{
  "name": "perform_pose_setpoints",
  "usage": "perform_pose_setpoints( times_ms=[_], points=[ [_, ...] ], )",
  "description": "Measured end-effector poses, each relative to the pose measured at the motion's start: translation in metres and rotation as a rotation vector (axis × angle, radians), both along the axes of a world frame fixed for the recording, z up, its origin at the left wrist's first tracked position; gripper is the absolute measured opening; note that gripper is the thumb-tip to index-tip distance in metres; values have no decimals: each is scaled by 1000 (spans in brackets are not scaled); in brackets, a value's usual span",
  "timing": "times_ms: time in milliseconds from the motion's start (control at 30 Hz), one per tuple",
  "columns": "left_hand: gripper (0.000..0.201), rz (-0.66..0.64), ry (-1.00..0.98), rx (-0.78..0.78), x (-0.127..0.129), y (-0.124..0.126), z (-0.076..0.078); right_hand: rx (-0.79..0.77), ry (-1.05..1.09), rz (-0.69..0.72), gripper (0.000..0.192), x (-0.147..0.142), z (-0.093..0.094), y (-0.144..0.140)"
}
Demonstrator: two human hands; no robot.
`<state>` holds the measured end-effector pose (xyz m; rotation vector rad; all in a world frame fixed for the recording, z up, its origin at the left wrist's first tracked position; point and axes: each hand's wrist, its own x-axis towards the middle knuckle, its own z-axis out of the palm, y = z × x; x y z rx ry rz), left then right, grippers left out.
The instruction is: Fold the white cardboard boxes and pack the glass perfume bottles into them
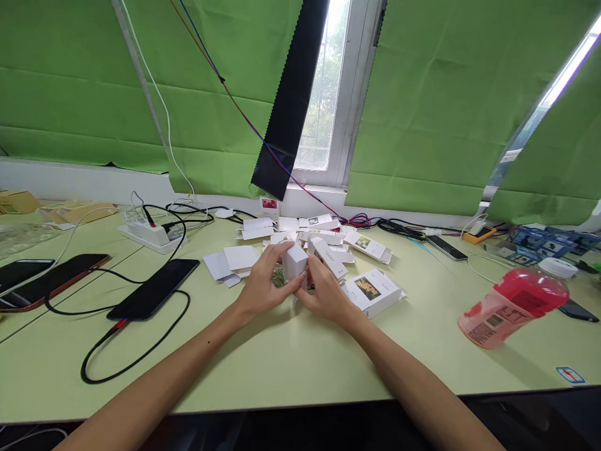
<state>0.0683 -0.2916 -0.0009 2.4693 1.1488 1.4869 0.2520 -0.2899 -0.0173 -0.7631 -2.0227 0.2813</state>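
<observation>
Between my two hands, above the table's middle, is a small white cardboard box (295, 260). My left hand (265, 279) grips its left side, with the thumb across the lower front. My right hand (326, 288) closes on its right side, fingertips near the lower edge. Just beyond my right hand stands a white printed carton (326, 257). Another white carton (373, 291) with a yellowish picture lies to its right. A pile of flattened and part-folded white cartons (323, 235) spreads behind my hands. Some greenish thing (278, 275) shows partly beside my left fingers.
On the left, a phone (154, 288) with a black cable lies near a white power strip (153, 235). At the right a pink-labelled bottle (511, 307) lies tilted. Farther back are another phone (447, 248), a yellow device (479, 234) and blue packages (535, 241).
</observation>
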Motion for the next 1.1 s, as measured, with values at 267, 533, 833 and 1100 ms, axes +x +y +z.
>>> perform_pose_setpoints(
  times_ms=[267, 533, 833, 1100],
  points=[
    [53, -1, -4, -3, -1, 0, 0, -15, 1, 2, 20, 0, 0, 0],
    [54, -2, -2, -3, -1, 0, 0, -26, 7, 18, 18, 0, 1, 0],
    [54, -7, 5, 4, -1, 1, -1, -43, 4, 16, 20, 0, 1, -1],
    [53, 0, 6, -11, -1, 0, 0, -23, -2, 9, 19, 0, 0, -1]
  ],
)
